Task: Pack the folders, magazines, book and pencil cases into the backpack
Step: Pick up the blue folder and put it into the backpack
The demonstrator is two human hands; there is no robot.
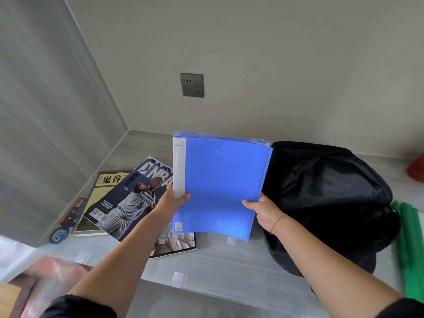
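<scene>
A blue folder (220, 180) with a white spine strip is held upright above the grey table. My left hand (171, 201) grips its lower left edge and my right hand (263, 211) grips its lower right edge. To the right lies the black backpack (332, 198), its opening next to the folder's right edge. Left of the folder, a basketball magazine (128, 198) lies on top of a tan book (103, 187) with Chinese characters. Another magazine (176, 244) peeks out under the folder.
A round blue-rimmed object (58, 235) and a dark item (73, 210) sit by the left wall. Green folders (408, 249) lie at the right edge, with a red thing (416, 168) behind them. A wall socket (192, 85) is on the back wall. Blurred pink plastic (52, 271) shows at the lower left.
</scene>
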